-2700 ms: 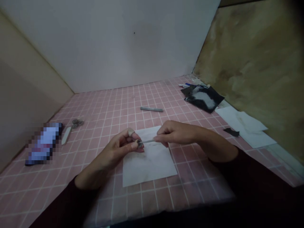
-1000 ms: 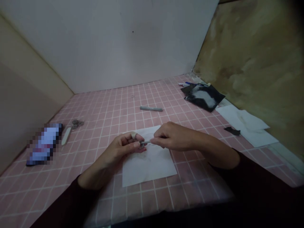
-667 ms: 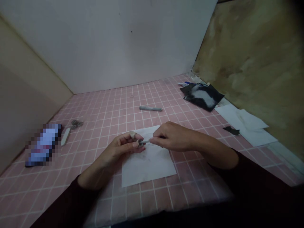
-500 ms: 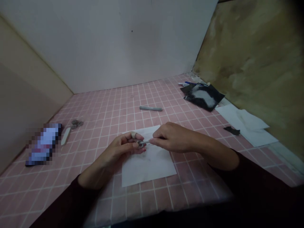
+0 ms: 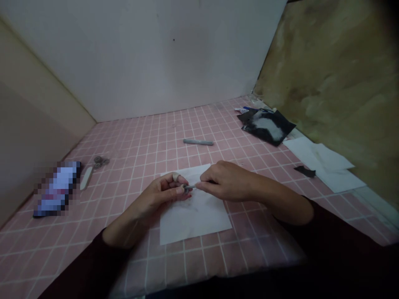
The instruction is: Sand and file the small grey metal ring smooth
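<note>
Over a white sheet of paper (image 5: 196, 222), my left hand (image 5: 162, 191) pinches a small grey ring (image 5: 186, 189) between thumb and fingers. A light band wraps one finger of that hand. My right hand (image 5: 218, 180) closes on a thin grey stick (image 5: 192, 186), whose tip meets the ring and seems to reach into its opening. The stick's other end is hidden in my right fist. Faint grey dust marks the paper just below the ring.
Left lie a blurred-out phone-like object (image 5: 57, 189), a white flat stick (image 5: 86, 178) and several grey rings (image 5: 99, 162). A grey rod (image 5: 198, 142) lies beyond my hands. Rightward are a dusty black sheet (image 5: 277, 133), white papers (image 5: 332, 174) and a black scrap (image 5: 304, 170).
The ring has turned or tilted slightly in my left fingers, and the stick's tip sits at a slightly different angle against it. Both hands stay in nearly the same place.
</note>
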`<state>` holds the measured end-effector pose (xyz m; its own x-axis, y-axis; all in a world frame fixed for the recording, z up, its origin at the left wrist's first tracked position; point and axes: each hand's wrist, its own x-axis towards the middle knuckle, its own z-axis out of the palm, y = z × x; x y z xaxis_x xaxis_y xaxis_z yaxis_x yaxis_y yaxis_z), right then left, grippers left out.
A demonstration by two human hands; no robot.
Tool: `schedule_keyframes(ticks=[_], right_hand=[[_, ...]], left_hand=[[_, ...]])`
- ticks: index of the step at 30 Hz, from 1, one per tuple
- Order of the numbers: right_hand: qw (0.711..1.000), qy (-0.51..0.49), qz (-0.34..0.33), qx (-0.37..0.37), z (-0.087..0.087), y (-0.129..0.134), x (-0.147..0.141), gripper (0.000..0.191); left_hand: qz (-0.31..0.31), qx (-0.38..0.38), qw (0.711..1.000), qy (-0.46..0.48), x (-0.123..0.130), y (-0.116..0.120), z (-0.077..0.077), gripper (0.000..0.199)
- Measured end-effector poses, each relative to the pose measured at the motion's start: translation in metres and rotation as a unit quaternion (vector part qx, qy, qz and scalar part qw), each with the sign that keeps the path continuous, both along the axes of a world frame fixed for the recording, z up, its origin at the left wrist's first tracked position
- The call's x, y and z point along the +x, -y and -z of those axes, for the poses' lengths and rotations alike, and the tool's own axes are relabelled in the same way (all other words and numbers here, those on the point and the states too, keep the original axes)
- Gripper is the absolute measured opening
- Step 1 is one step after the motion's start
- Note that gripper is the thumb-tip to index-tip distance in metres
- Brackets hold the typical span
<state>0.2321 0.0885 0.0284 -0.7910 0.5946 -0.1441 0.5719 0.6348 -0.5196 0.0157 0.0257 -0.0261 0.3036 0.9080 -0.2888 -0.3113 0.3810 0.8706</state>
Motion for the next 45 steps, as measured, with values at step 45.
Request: schedule_keyframes(ticks=[45], right_hand=[[0.998,-0.021,-0.039,-0.035,0.0057,-0.0040,0.0003,0.043]], left_hand=[[0.116,0.023,0.992,-0.034,-0.0071,-0.0025,-0.0014,0.023]])
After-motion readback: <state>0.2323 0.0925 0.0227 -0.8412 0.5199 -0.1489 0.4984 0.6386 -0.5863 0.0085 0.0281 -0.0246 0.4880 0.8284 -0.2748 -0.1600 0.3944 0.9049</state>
